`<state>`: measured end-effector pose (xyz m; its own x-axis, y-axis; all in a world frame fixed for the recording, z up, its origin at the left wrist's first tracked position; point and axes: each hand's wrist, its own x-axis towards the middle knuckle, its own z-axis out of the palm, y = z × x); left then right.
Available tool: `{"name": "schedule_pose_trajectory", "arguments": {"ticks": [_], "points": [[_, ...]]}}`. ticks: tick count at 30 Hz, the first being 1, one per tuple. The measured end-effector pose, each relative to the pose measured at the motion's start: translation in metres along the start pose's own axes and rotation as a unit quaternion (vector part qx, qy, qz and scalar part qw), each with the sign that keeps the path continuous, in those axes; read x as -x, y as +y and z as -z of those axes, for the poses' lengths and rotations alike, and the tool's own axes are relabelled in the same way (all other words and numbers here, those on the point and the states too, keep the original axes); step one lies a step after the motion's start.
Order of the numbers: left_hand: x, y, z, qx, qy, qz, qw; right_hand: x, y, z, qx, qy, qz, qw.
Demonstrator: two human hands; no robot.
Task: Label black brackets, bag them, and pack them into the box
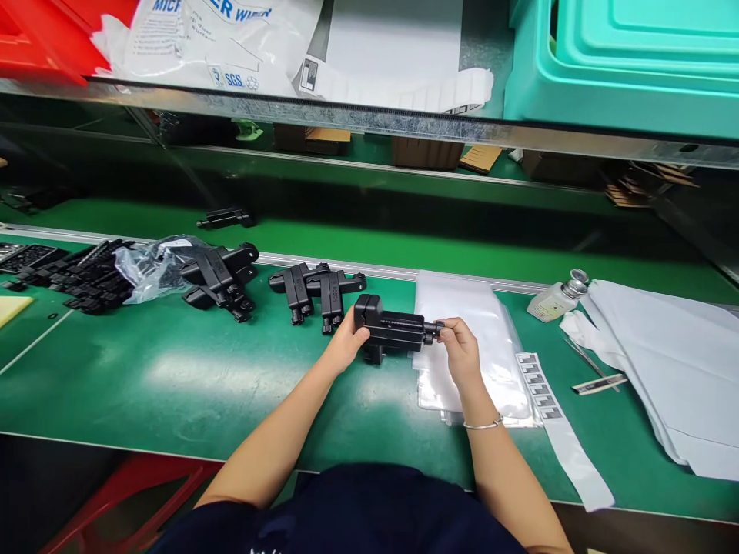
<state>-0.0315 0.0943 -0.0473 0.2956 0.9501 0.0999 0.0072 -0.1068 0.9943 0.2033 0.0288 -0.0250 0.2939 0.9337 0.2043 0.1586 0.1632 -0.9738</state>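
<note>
The left grip [349, 344] is closed around the left end of a black clamp bracket [398, 331], thumb laid along its side. The right grip [460, 348] has thumb and fingers pinched together on the knobbed rod at the bracket's other end, with a thin bracelet [483, 425] at the wrist. The bracket is held level above the green counter [190, 408], nearer the far edge than the near one, its knobbed end over a stack of clear plastic bags [465, 377].

Just to the left, near the far edge, lie two similar black brackets [299, 292], then a pile of more brackets [219, 277], a crumpled clear bag [151, 269] and a heap of black parts [86, 277] toward the left end. Beside the bag stack on the right, a label strip [569, 454] runs down to the near edge. Farther right stand a small bottle with a metal cap [559, 298] close to the far edge, a utility knife [599, 384] and large white sheets [670, 377] toward the right end. Above the counter, a shelf [369, 115] carries teal bins [623, 92] at its right and a printed wiper bag [225, 46] at its left
</note>
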Motion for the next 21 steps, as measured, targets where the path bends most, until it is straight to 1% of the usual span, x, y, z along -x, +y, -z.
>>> {"name": "schedule_pose_trajectory", "arguments": {"ticks": [3, 7, 11, 18, 21], "points": [[-0.0006, -0.0032, 0.0002, 0.004, 0.006, -0.002, 1.000, 0.0006, -0.0009, 0.0001, 0.004, -0.013, 0.009, 1.000], [-0.0012, -0.0035, 0.0024, 0.007, 0.011, 0.008, 1.000, 0.0004, -0.0008, 0.0012, 0.013, -0.037, 0.054, 0.998], [-0.0012, -0.0003, 0.0029, -0.004, 0.009, 0.013, 1.000, 0.0007, 0.0007, 0.0027, 0.042, -0.044, 0.087, 0.994], [-0.0008, -0.0012, 0.0030, 0.009, 0.012, 0.015, 1.000, 0.0021, -0.0059, 0.0048, 0.089, -0.028, 0.098, 0.991], [-0.0009, -0.0007, 0.0041, 0.004, 0.016, 0.011, 1.000, 0.0012, -0.0083, 0.0058, 0.097, -0.022, 0.089, 0.991]]}}
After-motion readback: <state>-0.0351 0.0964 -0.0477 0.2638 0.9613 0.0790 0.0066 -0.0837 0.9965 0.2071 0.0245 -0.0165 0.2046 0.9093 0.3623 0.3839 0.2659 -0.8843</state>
